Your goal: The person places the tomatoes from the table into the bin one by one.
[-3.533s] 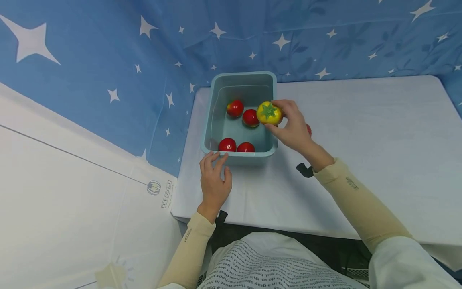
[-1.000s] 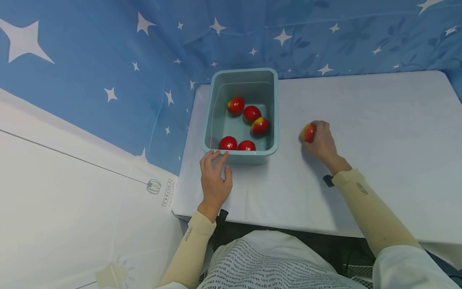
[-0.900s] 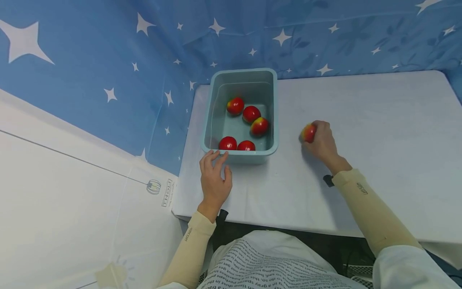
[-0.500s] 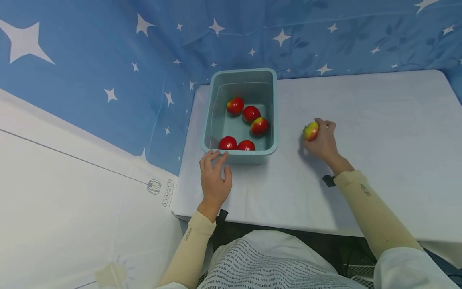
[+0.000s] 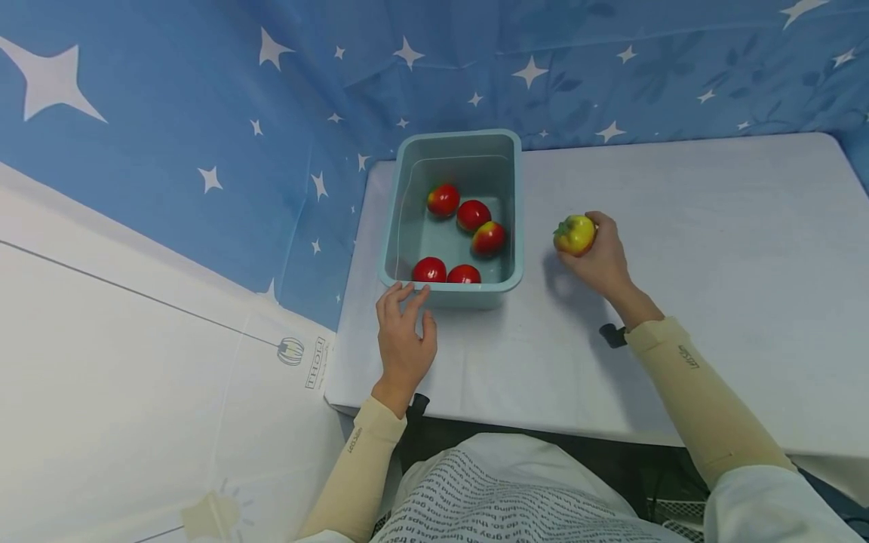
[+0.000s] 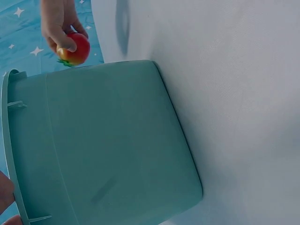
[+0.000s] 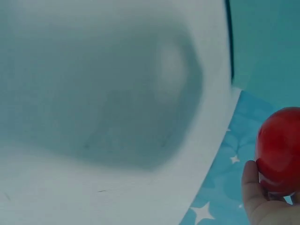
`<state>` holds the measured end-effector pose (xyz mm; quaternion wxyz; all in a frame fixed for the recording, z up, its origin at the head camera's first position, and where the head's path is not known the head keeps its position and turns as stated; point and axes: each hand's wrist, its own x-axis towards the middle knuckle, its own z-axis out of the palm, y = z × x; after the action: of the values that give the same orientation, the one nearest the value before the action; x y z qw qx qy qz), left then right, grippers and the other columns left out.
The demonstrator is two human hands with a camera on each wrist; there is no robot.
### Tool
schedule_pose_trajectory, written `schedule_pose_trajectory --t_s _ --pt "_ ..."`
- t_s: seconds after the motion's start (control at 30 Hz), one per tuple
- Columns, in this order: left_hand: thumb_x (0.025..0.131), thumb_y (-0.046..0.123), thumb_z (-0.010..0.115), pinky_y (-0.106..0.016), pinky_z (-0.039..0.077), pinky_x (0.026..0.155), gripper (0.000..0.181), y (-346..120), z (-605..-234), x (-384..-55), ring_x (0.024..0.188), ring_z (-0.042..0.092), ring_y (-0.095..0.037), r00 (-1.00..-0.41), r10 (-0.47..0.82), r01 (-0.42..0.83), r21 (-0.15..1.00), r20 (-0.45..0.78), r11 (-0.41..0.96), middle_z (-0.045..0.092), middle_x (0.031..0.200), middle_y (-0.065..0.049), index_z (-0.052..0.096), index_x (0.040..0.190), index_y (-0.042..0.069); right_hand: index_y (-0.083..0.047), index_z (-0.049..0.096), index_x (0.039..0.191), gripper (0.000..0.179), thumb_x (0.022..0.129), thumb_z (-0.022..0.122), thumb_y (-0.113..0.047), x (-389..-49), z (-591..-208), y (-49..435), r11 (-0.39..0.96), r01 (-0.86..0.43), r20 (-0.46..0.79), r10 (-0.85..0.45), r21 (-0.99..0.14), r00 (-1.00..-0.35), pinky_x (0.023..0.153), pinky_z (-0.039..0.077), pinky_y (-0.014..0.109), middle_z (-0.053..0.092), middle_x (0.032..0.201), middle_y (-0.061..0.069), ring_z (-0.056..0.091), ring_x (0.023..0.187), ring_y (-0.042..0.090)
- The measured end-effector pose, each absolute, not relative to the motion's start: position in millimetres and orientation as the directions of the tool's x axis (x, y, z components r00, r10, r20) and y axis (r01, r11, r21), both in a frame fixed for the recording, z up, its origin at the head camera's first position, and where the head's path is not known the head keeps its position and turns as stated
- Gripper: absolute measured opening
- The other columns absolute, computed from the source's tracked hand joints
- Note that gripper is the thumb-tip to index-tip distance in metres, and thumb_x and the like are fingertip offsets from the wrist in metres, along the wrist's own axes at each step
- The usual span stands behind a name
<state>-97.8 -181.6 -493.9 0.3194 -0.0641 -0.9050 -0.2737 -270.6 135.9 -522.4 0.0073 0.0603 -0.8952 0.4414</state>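
Note:
My right hand (image 5: 606, 260) grips a yellow and red tomato (image 5: 575, 235) with a green leafy top, held above the table to the right of the bin. In the right wrist view the tomato (image 7: 281, 150) shows its red underside, with fingers (image 7: 253, 187) against it. A blue-green plastic bin (image 5: 519, 211) has several tomatoes inside, among them a red and yellow one (image 5: 489, 238) near its right wall. My left hand (image 5: 405, 343) has its fingertips at the bin's near rim, fingers loosely bent and spread. The left wrist view shows the bin's outer wall (image 6: 108, 140).
The white-covered table (image 5: 713, 264) stretches to the right of the bin. A blue curtain with stars (image 5: 462, 68) hangs right behind the bin and table, and a white panel (image 5: 136, 339) stands at the left. The table's front edge lies close to my body.
One tomato has come to lie in the bin. My right hand went to another on the table, took hold of it, raised it and tilted its leafy top into view. My left hand stayed put.

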Motion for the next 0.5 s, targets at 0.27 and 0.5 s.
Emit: schedule_pose_trajectory --t_s 0.27,0.5 --pt "0.086 0.003 0.061 -0.04 0.056 0.084 0.038 -182.5 -495.1 -98.1 0.131 0.041 -0.03 -0.789 -0.061 0.29 0.457 0.611 0.841 0.052 0.127 -0.017 0.065 0.123 0.004 -0.008 0.028 0.15 0.086 0.079 0.075 -0.015 -267.7 -503.2 125.4 0.574 -0.24 0.206 -0.125 -0.783 -0.971 0.108 0.036 0.054 0.033 0.144 0.022 0.041 0.126 0.036" --pt "0.088 0.006 0.058 -0.04 0.056 0.084 0.036 -182.9 -494.8 -97.9 0.131 0.041 -0.031 -0.791 -0.059 0.292 0.462 0.608 0.838 0.052 0.127 -0.017 0.065 0.124 0.005 -0.005 0.033 0.148 0.081 0.08 0.076 -0.017 -268.6 -485.4 113.8 0.556 -0.275 0.227 -0.155 -0.784 -0.961 0.105 0.04 0.054 0.036 0.142 0.021 0.041 0.124 0.035"
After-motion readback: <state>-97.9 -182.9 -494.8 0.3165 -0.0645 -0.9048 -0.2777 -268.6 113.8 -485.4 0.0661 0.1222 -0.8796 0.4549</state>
